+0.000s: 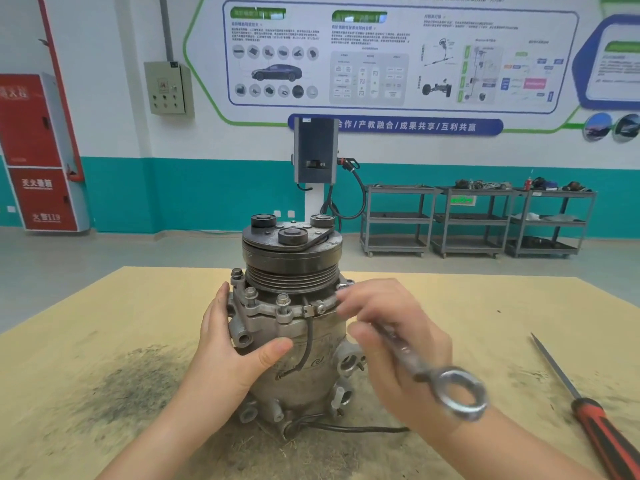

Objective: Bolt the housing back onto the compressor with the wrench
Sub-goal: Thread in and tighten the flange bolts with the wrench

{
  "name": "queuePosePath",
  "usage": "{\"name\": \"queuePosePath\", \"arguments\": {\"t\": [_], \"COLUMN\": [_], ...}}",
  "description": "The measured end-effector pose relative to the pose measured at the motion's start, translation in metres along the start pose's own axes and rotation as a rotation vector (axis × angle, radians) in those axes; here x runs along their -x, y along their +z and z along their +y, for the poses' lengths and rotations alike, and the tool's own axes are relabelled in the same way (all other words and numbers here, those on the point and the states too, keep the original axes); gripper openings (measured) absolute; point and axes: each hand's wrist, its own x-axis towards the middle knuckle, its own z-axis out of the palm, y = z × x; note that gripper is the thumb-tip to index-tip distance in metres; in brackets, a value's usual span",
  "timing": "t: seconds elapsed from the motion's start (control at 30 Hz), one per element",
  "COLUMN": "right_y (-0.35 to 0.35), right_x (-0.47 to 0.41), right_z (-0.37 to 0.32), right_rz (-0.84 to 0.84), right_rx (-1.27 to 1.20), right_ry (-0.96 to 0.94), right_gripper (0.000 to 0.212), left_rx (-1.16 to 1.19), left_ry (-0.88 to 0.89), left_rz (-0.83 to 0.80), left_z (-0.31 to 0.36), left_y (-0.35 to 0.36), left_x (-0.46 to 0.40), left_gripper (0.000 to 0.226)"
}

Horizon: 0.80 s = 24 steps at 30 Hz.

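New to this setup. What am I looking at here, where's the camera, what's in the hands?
There is one picture, from a camera worn on a person's head, looking forward and down. No robot: two bare hands. A car air-conditioning compressor stands upright on a tan table, pulley end up. The left hand rests against its body to steady it. The right hand, blurred, grips a wrench near the housing's bolts. A red-and-black handled tool lies on the table's right side.

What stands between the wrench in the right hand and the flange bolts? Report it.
Nothing visible blocks the near bolts. The right hand holds the wrench at the compressor's right flange; its working end is hidden behind blurred fingers. The left hand braces the body lower down, below the bolts.
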Motion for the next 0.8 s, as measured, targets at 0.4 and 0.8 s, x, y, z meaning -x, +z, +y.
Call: {"name": "queuePosePath", "arguments": {"t": [0.4, 0.8], "right_y": [-0.016, -0.028], "right_x": [-0.036, -0.026], "right_z": [-0.009, 0.028], "right_rz": [0.528, 0.574], "right_rx": [-0.589, -1.0], "right_ry": [0.776, 1.134], "right_gripper": [0.021, 0.013], "left_rx": [0.035, 0.006], "left_ry": [0.023, 0.007], "left_rz": [0.009, 0.005], "left_z": [0.0, 0.006], "left_y": [0.0, -0.001], "left_x": [0.0, 0.004], "left_gripper": [0.145, 0.145]}}
